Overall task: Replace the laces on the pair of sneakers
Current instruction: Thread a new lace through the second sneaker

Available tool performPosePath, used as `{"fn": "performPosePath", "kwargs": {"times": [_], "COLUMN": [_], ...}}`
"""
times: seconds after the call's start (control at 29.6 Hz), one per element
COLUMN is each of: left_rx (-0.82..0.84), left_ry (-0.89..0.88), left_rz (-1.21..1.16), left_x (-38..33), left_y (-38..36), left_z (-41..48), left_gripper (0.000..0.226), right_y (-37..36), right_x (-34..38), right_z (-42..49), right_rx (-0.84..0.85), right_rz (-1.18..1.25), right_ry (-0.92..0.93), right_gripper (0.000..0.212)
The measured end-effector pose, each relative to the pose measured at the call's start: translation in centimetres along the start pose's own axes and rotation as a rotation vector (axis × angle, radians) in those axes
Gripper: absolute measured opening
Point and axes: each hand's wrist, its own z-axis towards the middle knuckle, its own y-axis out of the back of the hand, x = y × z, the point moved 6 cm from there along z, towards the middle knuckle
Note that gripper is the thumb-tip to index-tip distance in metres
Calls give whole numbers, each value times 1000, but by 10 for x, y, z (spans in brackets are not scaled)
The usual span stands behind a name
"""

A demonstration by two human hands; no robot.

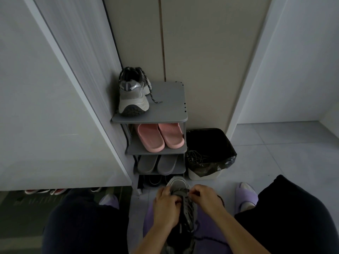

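Person seated. Lap sneaker (178,186) lies lengthwise between the knees, toe pointing toward the shoe rack (168,103), tongue side up. Dark lace (186,208) runs over the tongue in crossings.

Left hand (166,204): fingers curled round the left flank of the lap sneaker, gripping it by the eyelet row. Right hand (206,198): thumb and forefinger pinched on the lace near the toe-end crossings. The light is dim, so I cannot tell which eyelet the lace end is at.

Second sneaker (132,99) stands on the rack's top shelf at its left edge, heel toward the camera, with a speckled lace end (153,97) trailing onto the shelf. It looks already laced. A tangle of dark cord (197,158), probably the old laces, hangs over the rim of the bin (201,176) just right of the rack.

Judgement: step in hand is threading or snugging a crossing on the last sneaker; task roughly past halfway.

Notes for doing it well:
- Keep the left grip firm so the upper does not twist.
- Feed the tip straight through the eyelet and pull the slack out row by row.
- Check that both lace ends match in length before moving up.
- Keep the lace flat at each crossing.
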Motion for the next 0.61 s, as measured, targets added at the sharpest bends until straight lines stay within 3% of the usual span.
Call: {"fn": "performPosePath", "kwargs": {"times": [0.14, 0.24, 0.27, 0.37, 0.51, 0.61], "left_rx": [25, -47, -66, -85, -133, -144], "left_ry": [50, 88, 88, 96, 91, 74], "left_rz": [14, 17, 35, 101, 115, 163], "left_x": [3, 1, 0, 2, -6, -5], "left_y": [-16, -11, -10, -12, -10, -11], "left_z": [13, 19, 20, 21, 20, 21], "left_gripper": [26, 24, 23, 22, 23, 25], "right_y": [-4, -8, -8, -22, -14, -13], "right_x": [12, 0, -2, -2, -5, -5], "right_z": [9, 7, 3, 1, 5, 3], "right_rx": [102, -26, -71, -17, -38, -50], "right_rz": [-201, 60, 146, 145, 132, 99], "right_ry": [-2, -44, -65, -51, -87, -96], "right_gripper": [19, 12, 19, 33, 20, 28]}}
